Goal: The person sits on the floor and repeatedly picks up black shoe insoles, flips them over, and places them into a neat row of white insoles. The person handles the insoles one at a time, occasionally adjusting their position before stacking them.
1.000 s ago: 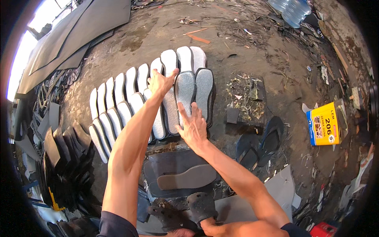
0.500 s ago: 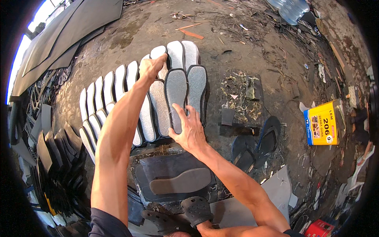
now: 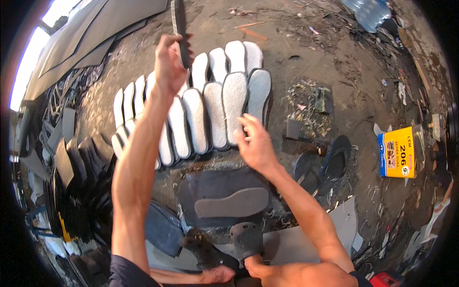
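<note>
Brown, dirty ground (image 3: 282,71) lies all around, with bits of scrap on it. On it sit two long rows of white, fuzzy, foot-shaped soles (image 3: 234,105) with dark edges, side by side and very close. Past the far side of these rows, the left hand (image 3: 171,64) pinches a thin, dark, foot-shaped piece (image 3: 180,33) between its thumb and fingers. We see that piece from its side (its top end goes out of view).

The right hand (image 3: 255,143) is down by the near end of one white sole, its fingers bent and a little spread. I cannot tell if they touch it.

Nearer the person is a flat black slab (image 3: 203,181). One smooth, grey-brown sole (image 3: 232,202) lies on it, a bit slanted, closer to the slab's near edge than its far edge. Off the slab's right edge are two black flip-flops (image 3: 335,160), and a yellow and blue box (image 3: 398,152) is farther right. Past its left edge is a heap of dark, curved pieces (image 3: 79,162).
</note>
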{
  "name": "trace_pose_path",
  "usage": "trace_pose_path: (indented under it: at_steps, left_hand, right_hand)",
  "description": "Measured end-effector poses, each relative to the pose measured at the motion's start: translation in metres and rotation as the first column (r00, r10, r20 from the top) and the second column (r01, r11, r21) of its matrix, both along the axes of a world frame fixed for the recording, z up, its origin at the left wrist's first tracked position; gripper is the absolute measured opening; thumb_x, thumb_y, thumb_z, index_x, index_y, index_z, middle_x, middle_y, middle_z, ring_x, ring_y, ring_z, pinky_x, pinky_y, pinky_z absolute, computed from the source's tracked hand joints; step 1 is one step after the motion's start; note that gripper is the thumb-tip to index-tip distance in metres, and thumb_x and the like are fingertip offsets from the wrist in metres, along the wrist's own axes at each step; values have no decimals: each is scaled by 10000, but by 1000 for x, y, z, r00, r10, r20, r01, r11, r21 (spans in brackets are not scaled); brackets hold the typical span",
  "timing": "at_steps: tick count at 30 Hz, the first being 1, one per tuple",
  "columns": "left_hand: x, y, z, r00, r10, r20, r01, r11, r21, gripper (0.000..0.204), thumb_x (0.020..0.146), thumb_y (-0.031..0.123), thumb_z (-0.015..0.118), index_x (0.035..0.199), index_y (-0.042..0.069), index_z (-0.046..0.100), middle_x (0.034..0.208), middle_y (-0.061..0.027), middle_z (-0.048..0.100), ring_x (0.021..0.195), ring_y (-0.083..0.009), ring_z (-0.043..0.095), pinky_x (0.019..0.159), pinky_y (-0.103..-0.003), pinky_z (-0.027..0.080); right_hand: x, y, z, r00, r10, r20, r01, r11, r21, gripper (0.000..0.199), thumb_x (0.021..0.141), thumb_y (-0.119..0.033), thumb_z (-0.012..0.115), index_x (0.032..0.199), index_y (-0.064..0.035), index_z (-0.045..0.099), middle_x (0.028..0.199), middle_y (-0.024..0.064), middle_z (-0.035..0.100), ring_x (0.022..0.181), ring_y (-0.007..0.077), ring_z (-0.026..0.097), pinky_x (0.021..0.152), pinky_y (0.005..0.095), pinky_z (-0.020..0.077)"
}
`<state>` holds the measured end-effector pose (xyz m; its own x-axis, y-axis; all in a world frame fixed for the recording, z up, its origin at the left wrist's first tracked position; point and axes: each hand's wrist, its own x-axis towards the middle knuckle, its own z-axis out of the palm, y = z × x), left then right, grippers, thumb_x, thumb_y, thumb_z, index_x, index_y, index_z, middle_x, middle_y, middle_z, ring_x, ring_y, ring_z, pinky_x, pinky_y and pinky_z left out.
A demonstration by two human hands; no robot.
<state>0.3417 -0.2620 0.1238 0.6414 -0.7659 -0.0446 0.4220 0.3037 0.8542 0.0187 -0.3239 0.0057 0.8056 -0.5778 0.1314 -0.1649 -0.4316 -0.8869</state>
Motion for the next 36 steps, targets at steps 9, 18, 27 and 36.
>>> trace_pose_path:
  at_steps: [9, 18, 27, 36]
  left_hand:
    - [-337, 180, -66, 992, -12, 125, -13, 981, 192, 932, 865, 72, 886, 1665, 15, 409, 1657, -191, 524, 1547, -308, 505, 1282, -466, 408]
    - [-371, 275, -84, 874, 485, 14, -442, 784, 435, 445, 1073, -13, 631, 1515, -12, 588, 1176, -78, 762, 990, -154, 735, 891, -338, 629]
    - [-325, 243, -91, 823, 507, 254, -558, 643, 525, 323, 1041, 148, 822, 1323, 0, 772, 1080, -7, 744, 1006, -91, 674, 864, -270, 538]
    - [-322, 237, -120, 776, 581, 246, -593, 538, 599, 401, 973, 84, 887, 1333, -51, 774, 1168, -104, 813, 1013, -125, 742, 945, -269, 602]
  right_hand:
    - [-141, 42, 76, 979, 203, -14, -89, 491, 866, 516, 1096, -322, 738, 1513, -68, 570, 1276, 74, 695, 956, 109, 665, 778, 278, 553]
    - [-194, 58, 33, 967, -84, -240, 185, 880, 437, 378, 1057, -185, 794, 1417, -72, 761, 1057, 46, 663, 879, 105, 703, 746, 286, 611]
    - [-144, 44, 23, 956, -201, -216, 275, 873, 402, 381, 1023, -163, 831, 1366, -16, 751, 1121, 92, 733, 948, 128, 705, 785, 294, 638]
    - [-136, 44, 16, 950, -212, -227, 274, 916, 293, 377, 997, -123, 846, 1354, -22, 776, 1125, 100, 744, 963, 162, 742, 815, 307, 655]
